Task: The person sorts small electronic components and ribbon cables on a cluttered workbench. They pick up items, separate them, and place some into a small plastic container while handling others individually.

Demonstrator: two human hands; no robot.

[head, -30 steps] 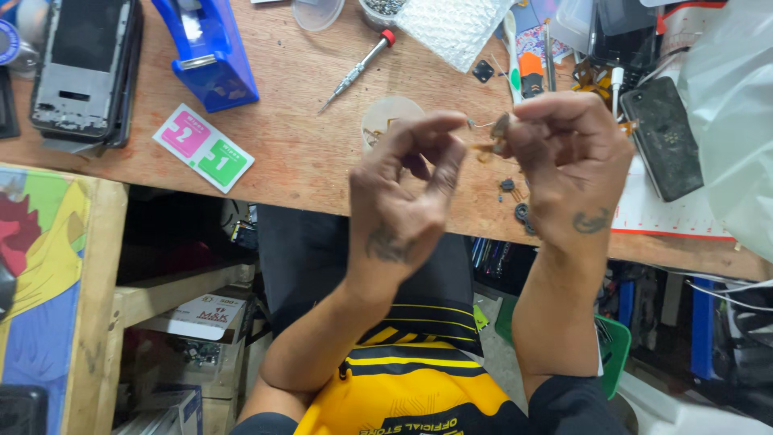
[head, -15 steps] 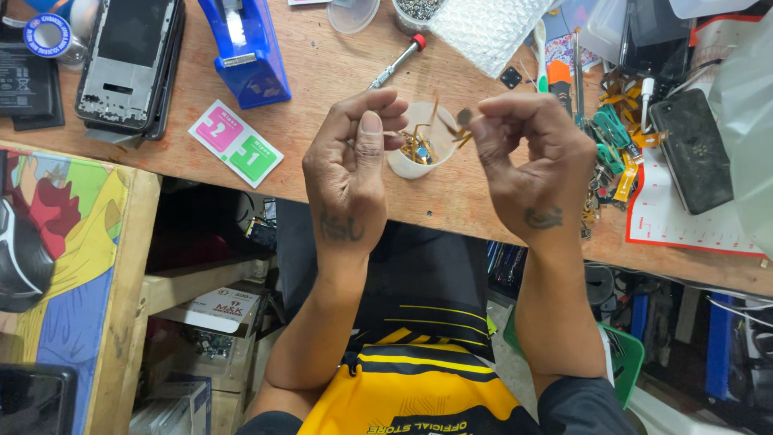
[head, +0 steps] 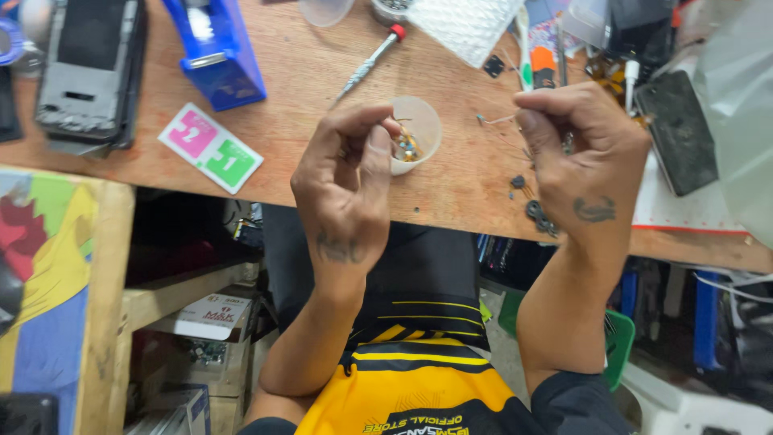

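Observation:
My left hand point(head: 346, 173) is pinched at the rim of a small translucent cup point(head: 420, 121) that holds tiny metal parts. A short thin strand sticks out from its fingertips. My right hand point(head: 584, 153) is off to the right of the cup, thumb and forefinger pinched on a thin wire point(head: 495, 121) that points left towards the cup. Both hands hover just above the wooden bench point(head: 306, 89), a hand's width apart.
A red-capped screwdriver point(head: 366, 60) lies behind the cup. A blue tape dispenser point(head: 213, 48), a pink and green packet point(head: 211, 147) and an opened phone point(head: 88, 72) sit to the left. Bubble wrap point(head: 475, 24), tools and a black phone point(head: 680, 133) crowd the right. Small black rings point(head: 538, 211) lie near the bench edge.
My hands were together, working one small piece between them. They have pulled apart; the left is now at the cup's rim and the right has moved right.

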